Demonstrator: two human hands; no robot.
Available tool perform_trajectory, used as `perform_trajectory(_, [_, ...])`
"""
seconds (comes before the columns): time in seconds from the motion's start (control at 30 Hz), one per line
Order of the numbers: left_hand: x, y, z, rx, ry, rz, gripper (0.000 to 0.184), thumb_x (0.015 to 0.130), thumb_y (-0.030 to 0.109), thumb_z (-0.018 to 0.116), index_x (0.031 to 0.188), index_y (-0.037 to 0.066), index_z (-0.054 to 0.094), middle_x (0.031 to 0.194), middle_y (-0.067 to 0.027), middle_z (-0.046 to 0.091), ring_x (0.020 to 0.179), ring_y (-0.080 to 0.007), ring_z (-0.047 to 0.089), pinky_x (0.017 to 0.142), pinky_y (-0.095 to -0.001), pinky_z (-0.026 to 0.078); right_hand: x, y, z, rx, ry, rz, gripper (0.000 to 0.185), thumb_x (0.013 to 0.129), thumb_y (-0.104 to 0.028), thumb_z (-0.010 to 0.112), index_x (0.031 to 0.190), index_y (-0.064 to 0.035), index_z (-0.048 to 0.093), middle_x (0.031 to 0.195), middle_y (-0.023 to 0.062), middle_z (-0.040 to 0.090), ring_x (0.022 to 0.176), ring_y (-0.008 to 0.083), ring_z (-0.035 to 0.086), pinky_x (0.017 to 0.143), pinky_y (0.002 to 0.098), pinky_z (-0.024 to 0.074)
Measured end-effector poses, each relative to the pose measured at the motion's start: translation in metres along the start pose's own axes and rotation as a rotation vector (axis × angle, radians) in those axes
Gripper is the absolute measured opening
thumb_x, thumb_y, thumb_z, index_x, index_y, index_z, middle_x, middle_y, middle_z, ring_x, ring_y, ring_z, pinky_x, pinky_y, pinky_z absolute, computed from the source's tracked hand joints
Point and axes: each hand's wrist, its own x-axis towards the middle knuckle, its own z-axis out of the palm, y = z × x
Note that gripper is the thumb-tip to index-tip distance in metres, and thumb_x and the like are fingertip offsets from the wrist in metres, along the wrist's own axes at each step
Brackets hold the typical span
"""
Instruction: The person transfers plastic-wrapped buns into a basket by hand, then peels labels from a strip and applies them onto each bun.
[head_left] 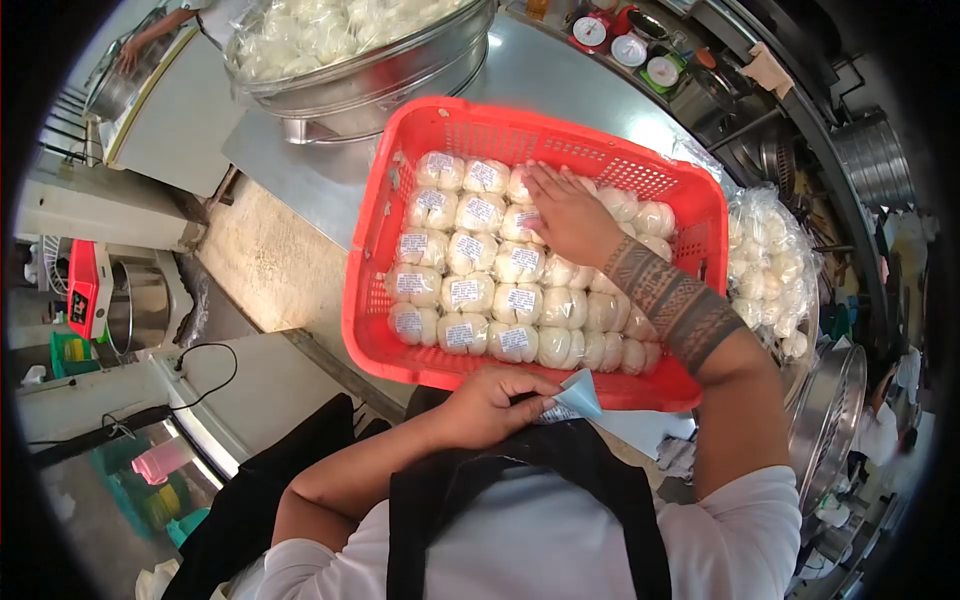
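A red plastic crate (362,310) holds rows of plastic-wrapped white buns (467,252). Printed white labels (464,291) sit on the packs in the left columns, while packs toward the right show none. My right hand (572,216) lies with fingers stretched over packs in the upper middle of the crate, touching their tops; what is under the palm is hidden. Near the crate's front rim, my left hand (492,406) pinches a curled label sheet (578,395) with a light-blue side showing.
Large round metal steamer trays (370,95) with bagged buns stand at the upper left on the metal table (300,180). More bagged buns (765,260) sit right of the crate. Kitchen scales (628,50) line the back. Another person's arm (155,35) shows at the top left.
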Motion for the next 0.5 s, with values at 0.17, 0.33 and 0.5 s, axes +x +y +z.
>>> perform_trajectory(0.17, [0.003,-0.003,0.0,0.029,0.003,0.013,0.017,0.102,0.007,0.067,0.117,0.002,0.074,0.102,-0.0039,0.076,0.094,-0.0076,0.066,0.086,-0.0259,0.053,0.011,-0.005,0.02,0.026,-0.064,0.115,0.078,0.107,-0.05,0.046,0.16,0.005,0.03,0.166,0.0241,0.033,0.155,0.0364,0.032,0.128,0.0531,0.0226])
perform_trajectory(0.33, [0.004,-0.006,0.003,-0.051,0.041,0.023,0.014,0.104,0.006,0.066,0.115,0.0,0.071,0.096,-0.0004,0.072,0.09,-0.0056,0.062,0.083,-0.0251,0.052,-0.028,-0.005,-0.016,0.004,-0.121,0.297,0.064,0.107,-0.044,0.05,0.15,0.0039,0.048,0.155,0.0225,0.051,0.148,0.0355,0.042,0.124,0.0532,0.0289])
perform_trajectory(0.5, [0.008,0.001,0.015,-0.126,0.143,0.022,0.011,0.106,0.006,0.063,0.112,-0.001,0.068,0.098,-0.0009,0.071,0.092,-0.0053,0.062,0.082,-0.0235,0.051,-0.083,-0.025,-0.122,0.831,-0.091,0.57,0.044,0.105,-0.03,0.064,0.136,0.0013,0.063,0.139,0.0177,0.065,0.126,0.0235,0.062,0.113,0.0436,0.0441])
